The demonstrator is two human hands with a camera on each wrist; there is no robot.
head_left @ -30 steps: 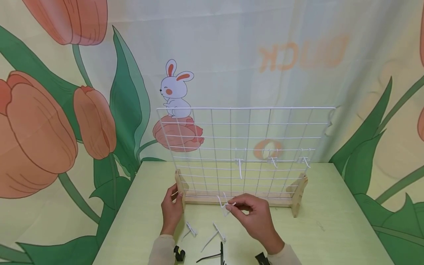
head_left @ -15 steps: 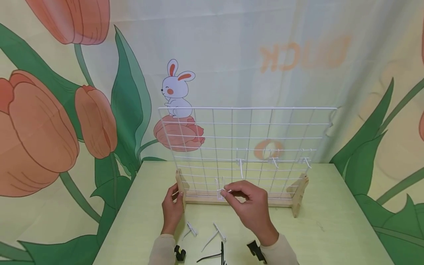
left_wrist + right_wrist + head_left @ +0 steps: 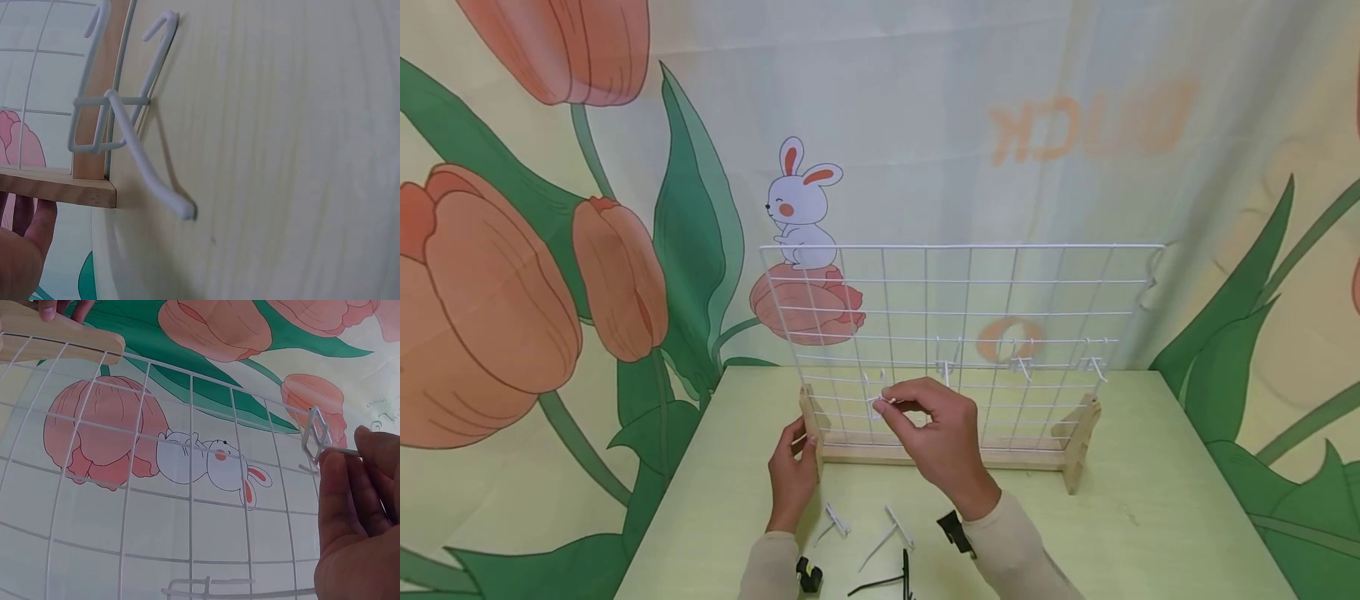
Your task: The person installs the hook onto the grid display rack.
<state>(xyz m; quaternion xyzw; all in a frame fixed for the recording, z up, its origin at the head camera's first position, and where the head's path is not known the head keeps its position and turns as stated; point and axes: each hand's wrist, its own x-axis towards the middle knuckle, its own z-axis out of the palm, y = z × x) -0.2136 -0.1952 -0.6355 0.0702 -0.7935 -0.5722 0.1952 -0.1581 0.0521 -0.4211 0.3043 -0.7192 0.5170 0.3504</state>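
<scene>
My right hand pinches a white wire display hook between thumb and fingertips, holding it in front of the lower left of a white wire grid panel. The hook's frame points away from my fingers in the right wrist view. My left hand grips the left wooden foot of the panel's stand; its fingers press against the wood in the left wrist view. Three similar hooks hang on the panel, the middle hook among them.
Two white hooks lie on the table in front of the stand, a smaller hook and a longer hook. A black wire piece lies nearer. The right wooden foot stands opposite. A printed curtain hangs behind the table.
My right hand has lifted the hook from low in front of the stand's base, up and leftward along the panel. My left hand stays on the wooden foot.
</scene>
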